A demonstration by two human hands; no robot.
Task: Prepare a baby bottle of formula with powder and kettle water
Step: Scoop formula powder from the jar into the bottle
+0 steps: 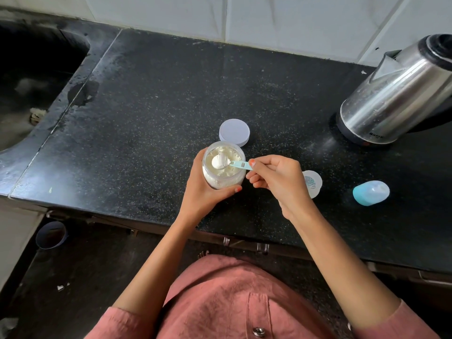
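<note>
While the scoop sits loaded over the jar mouth: powder-measuring step in hand.

Left hand grip wrapped closed around the powder jar, held upright just off the surface. Right hand grip pinched shut on the handle of the teal scoop, bowl heaped with powder, inside the jar rim. Just behind the right grip, partly hidden, stands what appears to be the open bottle; its teal cap lies further right. Beyond the left grip, the jar lid. Farthest right, the kettle. Judgement: next, level the heap, carry the scoop level to the bottle mouth, tip it in; spill risk in transit.
</note>
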